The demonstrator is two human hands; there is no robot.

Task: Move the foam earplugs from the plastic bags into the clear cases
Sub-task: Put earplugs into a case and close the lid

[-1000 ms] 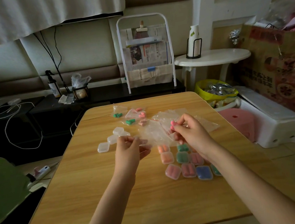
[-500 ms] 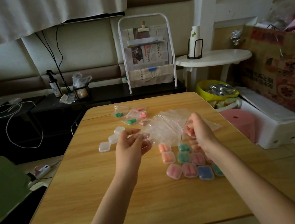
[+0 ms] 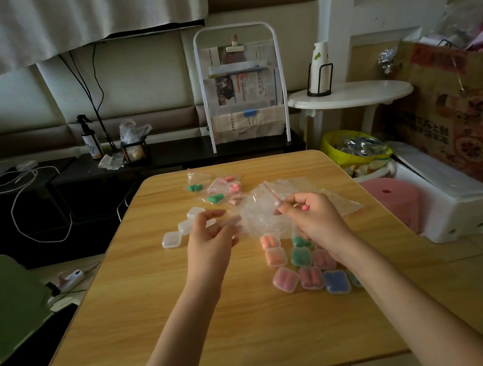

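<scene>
Over the middle of the wooden table (image 3: pixel 166 326) I hold a crumpled clear plastic bag (image 3: pixel 257 217) between both hands. My left hand (image 3: pixel 210 237) pinches its left edge with curled fingers. My right hand (image 3: pixel 313 219) pinches the red zip strip at the bag's top, and a pink earplug (image 3: pixel 305 207) shows between its fingers. Filled clear cases (image 3: pixel 286 279) with orange, green, pink and blue plugs lie in rows under my right wrist. Three empty cases (image 3: pixel 171 239) sit left of my left hand. Small bags with green earplugs (image 3: pixel 195 187) and pink earplugs (image 3: pixel 230 185) lie at the far side.
Flat empty bags (image 3: pixel 340 201) are piled to the right of my hands. Beyond the table's right edge stand a pink stool (image 3: pixel 392 195) and a white foam box (image 3: pixel 463 211). A green chair (image 3: pixel 3 300) is at the left.
My right hand drew an earplug away to the right, then came back to the bag's zip edge. My left hand stayed on the bag's left side.
</scene>
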